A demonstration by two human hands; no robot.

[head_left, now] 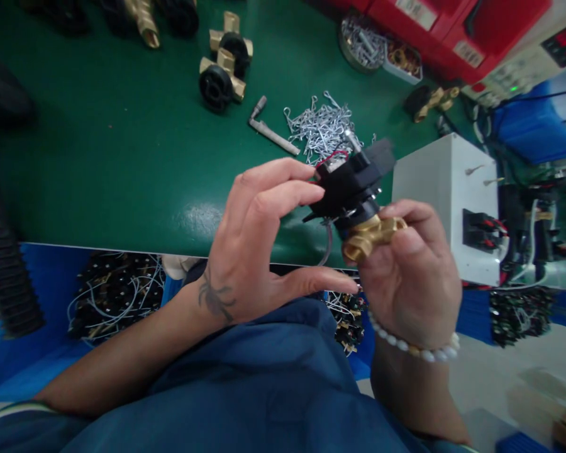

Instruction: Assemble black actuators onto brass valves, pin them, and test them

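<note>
A brass valve with a black actuator (344, 187) is held up over the front edge of the bench. My right hand (408, 270) grips its brass body (372, 237) between thumb and fingers. On the left side of the black housing, my left hand (264, 233) has its fingertips touching or very near it, with the thumb stretched out below, apart from the valve. A red wire shows on top of the housing and a grey cable hangs underneath. Behind the valve lies a pile of metal clip pins (321, 126), with a socket wrench (271, 129) to its left.
Brass valve bodies (224, 63) stand at the back, and another valve (431, 102) sits at the right. A dish of pins (362, 44), red bins (424, 31) and a white box (446, 207) line the right. Blue crates (51, 283) of wired parts sit below the bench edge.
</note>
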